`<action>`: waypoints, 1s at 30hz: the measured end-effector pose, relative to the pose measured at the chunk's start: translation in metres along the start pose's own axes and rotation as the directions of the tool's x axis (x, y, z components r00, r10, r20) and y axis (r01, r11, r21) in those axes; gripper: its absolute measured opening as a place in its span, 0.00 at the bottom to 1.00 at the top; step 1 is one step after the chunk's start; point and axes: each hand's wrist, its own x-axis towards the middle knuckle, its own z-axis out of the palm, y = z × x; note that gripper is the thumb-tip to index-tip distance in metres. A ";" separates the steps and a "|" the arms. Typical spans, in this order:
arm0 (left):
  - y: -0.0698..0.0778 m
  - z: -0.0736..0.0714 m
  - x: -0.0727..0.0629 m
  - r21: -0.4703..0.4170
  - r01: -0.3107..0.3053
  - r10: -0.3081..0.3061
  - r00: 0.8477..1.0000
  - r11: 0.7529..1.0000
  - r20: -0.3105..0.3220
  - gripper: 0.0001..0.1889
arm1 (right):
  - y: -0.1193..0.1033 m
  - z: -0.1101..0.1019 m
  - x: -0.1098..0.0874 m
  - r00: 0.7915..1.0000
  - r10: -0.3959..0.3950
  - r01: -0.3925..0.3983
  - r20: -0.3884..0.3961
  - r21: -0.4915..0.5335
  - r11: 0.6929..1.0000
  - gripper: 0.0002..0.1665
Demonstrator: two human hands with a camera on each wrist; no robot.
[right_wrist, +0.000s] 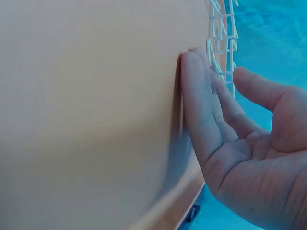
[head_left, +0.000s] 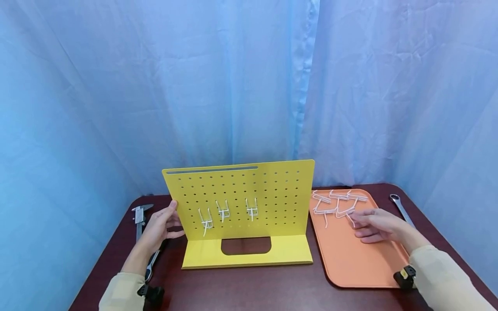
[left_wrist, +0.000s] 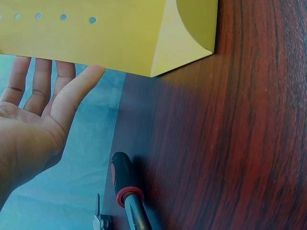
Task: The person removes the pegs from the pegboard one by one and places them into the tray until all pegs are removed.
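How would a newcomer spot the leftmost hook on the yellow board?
Find the yellow board standing on the dark table. Three white hooks are mounted on its front; go towards its left side, near the left hand. The leftmost hook sits lower than the other two.

Cream long sleeves, loosely creased, cover both forearms: one on the left [head_left: 123, 290], its match on the right [head_left: 443, 272]. Each ends short of a bare wrist. Small black wrist cameras sit by the cuffs — the left unit [head_left: 151, 296] plain dark, the right unit [head_left: 405, 276] boxy — with a yellow patch.
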 end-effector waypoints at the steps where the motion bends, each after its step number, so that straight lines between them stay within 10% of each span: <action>1: 0.000 0.001 0.001 -0.003 -0.001 0.001 1.000 1.000 0.000 0.30 | 0.000 -0.002 -0.001 1.000 -0.005 0.005 0.000 0.002 1.000 0.33; 17: -0.001 0.002 0.000 0.014 0.003 -0.003 1.000 1.000 0.007 0.30 | -0.031 0.009 -0.020 0.993 -0.121 0.121 0.002 -0.029 0.992 0.34; 30: -0.001 0.000 -0.001 0.013 -0.010 0.010 1.000 1.000 0.001 0.30 | -0.079 0.083 -0.054 0.935 -0.340 0.340 0.099 0.018 0.940 0.29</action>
